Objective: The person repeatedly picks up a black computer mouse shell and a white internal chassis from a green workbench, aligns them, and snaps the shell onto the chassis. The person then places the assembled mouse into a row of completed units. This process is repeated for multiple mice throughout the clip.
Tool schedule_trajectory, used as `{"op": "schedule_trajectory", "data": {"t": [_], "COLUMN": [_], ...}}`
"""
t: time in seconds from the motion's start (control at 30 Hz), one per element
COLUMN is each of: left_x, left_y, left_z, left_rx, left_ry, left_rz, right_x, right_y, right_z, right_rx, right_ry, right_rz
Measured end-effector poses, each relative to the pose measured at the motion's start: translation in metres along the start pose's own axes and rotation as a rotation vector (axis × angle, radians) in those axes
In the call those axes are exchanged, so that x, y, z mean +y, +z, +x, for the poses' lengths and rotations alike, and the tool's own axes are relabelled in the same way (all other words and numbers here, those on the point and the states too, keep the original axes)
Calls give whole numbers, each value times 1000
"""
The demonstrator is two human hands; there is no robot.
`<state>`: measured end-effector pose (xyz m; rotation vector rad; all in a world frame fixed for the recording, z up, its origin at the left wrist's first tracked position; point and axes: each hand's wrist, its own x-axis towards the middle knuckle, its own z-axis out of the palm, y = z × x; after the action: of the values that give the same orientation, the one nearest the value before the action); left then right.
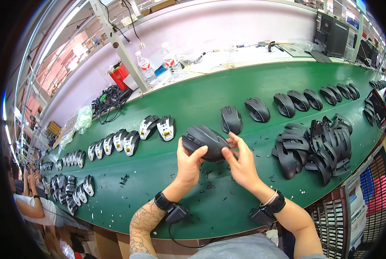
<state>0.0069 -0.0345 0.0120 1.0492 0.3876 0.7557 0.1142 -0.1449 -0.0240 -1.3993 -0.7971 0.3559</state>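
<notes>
A black computer mouse is held up over the green bench in front of me, its top shell facing up. My left hand grips its near left side, the thumb pressed on the shell. At the mouse's right end, the thumb and fingers of my right hand close on the edge. Just beyond stands another black mouse. To the left sit mice without top shells, such as this open mouse, showing white inner parts. Loose black top shells lie heaped to the right.
Tiny black parts are scattered over the green bench. Finished-looking black mice line the far right. Bottles and a cable bundle stand behind. A crate is at lower right; another person works far left.
</notes>
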Motion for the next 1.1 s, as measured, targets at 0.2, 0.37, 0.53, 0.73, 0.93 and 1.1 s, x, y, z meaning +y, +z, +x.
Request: {"op": "schedule_trajectory", "data": {"t": [0.2, 0.37, 0.53, 0.73, 0.93, 1.1], "left_x": [1, -4, -4, -7, 8, 10], "left_y": [-2, -2, -2, -2, -16, -38], "left_z": [0, -2, -1, -1, 12, 26], "left_rx": [-14, -16, 0, 17, 94, 65], "left_ry": [-26, -36, -74, -104, -122, -78], "left_rz": [-63, -45, -58, 7, 190, 455], "right_x": [7, 16, 15, -8, -10, -9], "right_y": [-2, -1, -4, -5, -13, -13], "right_z": [6, 4, 5, 6, 10, 11], "right_rx": [-120, -79, -97, -72, -126, -175], "right_ry": [272, 254, 307, -2, -87, -74], "right_rz": [466, 483, 419, 114, -74, -63]}}
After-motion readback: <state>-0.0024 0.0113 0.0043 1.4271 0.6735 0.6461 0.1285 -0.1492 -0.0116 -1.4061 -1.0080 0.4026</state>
